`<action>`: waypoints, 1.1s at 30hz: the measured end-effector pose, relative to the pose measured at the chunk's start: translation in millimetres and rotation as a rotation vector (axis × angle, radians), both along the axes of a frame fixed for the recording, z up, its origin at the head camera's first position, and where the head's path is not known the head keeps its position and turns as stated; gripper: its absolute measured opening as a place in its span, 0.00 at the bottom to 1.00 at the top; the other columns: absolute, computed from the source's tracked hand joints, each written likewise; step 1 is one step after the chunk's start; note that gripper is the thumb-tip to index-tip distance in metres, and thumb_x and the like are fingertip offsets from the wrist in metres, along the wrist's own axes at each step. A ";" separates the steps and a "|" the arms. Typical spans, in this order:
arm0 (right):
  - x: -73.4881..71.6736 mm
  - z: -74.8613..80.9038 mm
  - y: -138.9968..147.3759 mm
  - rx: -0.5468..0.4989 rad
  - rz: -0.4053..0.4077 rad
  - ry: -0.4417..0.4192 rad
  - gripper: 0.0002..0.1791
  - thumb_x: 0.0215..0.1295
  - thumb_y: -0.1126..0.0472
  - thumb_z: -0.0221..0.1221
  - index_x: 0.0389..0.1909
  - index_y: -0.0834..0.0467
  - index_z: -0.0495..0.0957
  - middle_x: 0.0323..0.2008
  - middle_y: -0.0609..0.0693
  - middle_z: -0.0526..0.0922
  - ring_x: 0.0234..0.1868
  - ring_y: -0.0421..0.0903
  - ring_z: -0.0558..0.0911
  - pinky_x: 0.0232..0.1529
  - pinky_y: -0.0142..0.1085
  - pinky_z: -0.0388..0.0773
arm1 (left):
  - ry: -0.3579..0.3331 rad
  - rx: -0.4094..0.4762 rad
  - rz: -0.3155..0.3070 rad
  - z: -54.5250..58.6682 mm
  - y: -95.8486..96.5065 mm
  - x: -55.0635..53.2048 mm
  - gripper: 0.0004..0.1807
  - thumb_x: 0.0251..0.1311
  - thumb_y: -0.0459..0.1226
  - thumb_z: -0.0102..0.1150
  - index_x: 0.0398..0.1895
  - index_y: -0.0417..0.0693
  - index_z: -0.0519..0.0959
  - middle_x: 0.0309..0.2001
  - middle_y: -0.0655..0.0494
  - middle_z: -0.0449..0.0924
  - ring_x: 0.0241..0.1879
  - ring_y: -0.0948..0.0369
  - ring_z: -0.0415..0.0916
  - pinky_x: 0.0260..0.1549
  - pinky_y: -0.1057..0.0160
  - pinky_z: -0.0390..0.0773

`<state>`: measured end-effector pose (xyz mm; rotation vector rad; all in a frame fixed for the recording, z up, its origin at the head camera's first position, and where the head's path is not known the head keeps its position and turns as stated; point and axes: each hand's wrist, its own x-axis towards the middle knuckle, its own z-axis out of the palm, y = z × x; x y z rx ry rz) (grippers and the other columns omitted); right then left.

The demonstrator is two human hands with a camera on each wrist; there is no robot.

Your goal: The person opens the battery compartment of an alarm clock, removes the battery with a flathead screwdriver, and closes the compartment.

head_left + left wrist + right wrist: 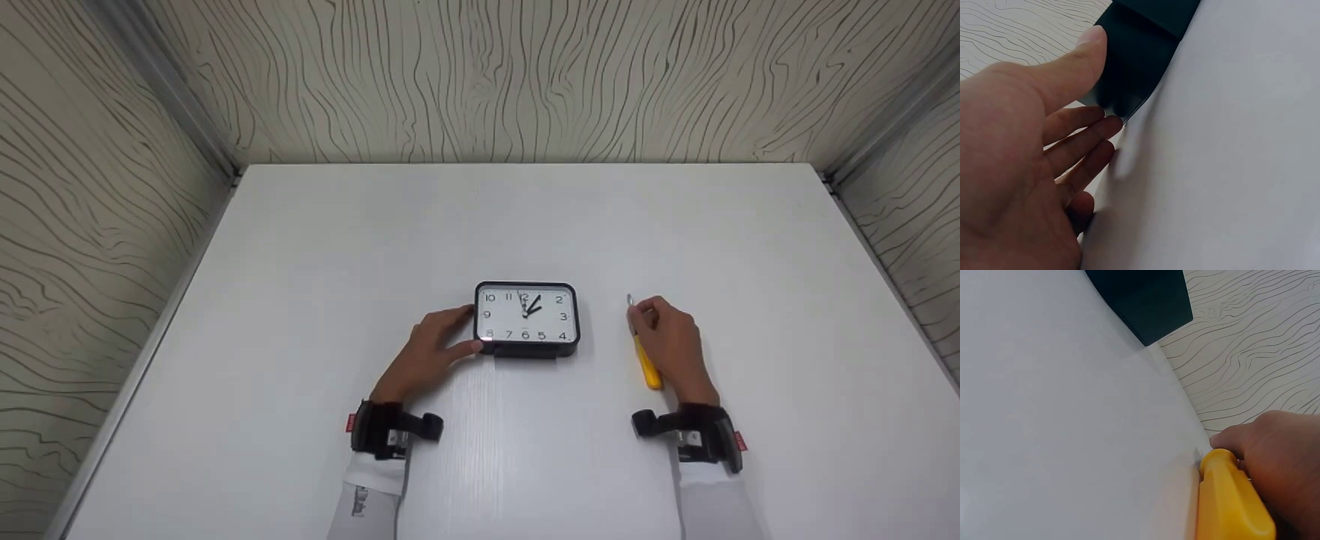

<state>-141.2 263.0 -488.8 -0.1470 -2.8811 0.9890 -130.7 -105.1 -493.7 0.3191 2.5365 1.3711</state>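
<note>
A black-framed rectangular clock (526, 313) with a white dial lies face up on the table. My left hand (426, 355) is at its left end. The left thumb touches the lower left corner, while the other fingers reach along the left side, loosely extended in the left wrist view. Apart from the clock, on its right, my right hand (671, 345) pinches a screwdriver (649, 370) by its metal shaft. The screwdriver's tip points away from me. Its yellow handle slants back below the fingers and looms large in the right wrist view.
The white table (337, 225) spreads around both hands. A wall (480, 82) with a wood-grain line pattern rises behind its far edge, and similar panels stand left and right. Each wrist carries a black strapped camera mount (382, 430).
</note>
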 end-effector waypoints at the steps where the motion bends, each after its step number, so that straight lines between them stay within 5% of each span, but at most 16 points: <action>1: -0.2 -0.5 0.0 0.002 -0.001 0.001 0.17 0.72 0.50 0.52 0.42 0.61 0.79 0.26 0.53 0.78 0.24 0.45 0.71 0.27 0.32 0.66 | -0.001 -0.002 0.001 -0.1 -0.1 0.1 0.39 0.58 0.60 0.59 0.72 0.60 0.64 0.71 0.56 0.64 0.73 0.57 0.56 0.72 0.50 0.54; 33: 1.0 -0.2 0.4 -0.005 0.011 -0.001 0.17 0.72 0.50 0.52 0.41 0.61 0.78 0.25 0.53 0.77 0.24 0.45 0.71 0.27 0.31 0.66 | 0.003 0.010 0.009 0.5 0.1 1.8 0.38 0.58 0.59 0.60 0.71 0.60 0.65 0.70 0.56 0.65 0.72 0.56 0.56 0.72 0.50 0.54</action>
